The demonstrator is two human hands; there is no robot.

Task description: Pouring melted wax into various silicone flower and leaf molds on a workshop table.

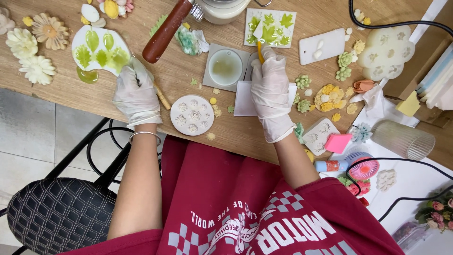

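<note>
Left hand: the gloved left hand (136,92) rests on the wooden table (179,71), fingers curled round a thin wooden stick (163,98) whose end pokes out toward the person. Its fingertips touch the lower edge of the white leaf mould (96,49).

Right hand: the gloved right hand (272,92) is closed on a yellow-handled tool (259,45), the handle rising from between thumb and forefinger. The tool's pale tip lies over the square leaf mould (270,27).

Hands to each other: well apart, one at either side of the grey square mould (225,67).

White leaf mould: oval, with green-filled leaf shapes and a smear of green running off its near edge; just above the left hand.

Square leaf mould: white, with green maple-like leaves; just beyond the right hand's fingertips.

Under the right hand: a flat white card (243,99), partly covered by the palm.

Between the hands: the grey square mould with a round pale-green well, and nearer the person a round white flower mould (192,115).

Further out, left: a brown wooden handle (166,32) lying aslant toward a white pot, and cream and peach daisy flowers (35,45) at the table's edge.

Further out, right: small green and yellow cast flowers (328,97), a white rectangular mould (322,46), a large translucent flower mould (386,47), a ribbed glass tumbler (402,140) on its side, a pink sticky-note pad (338,142).

Below the table: a black quilted stool (59,212) beside the person's left arm.
</note>
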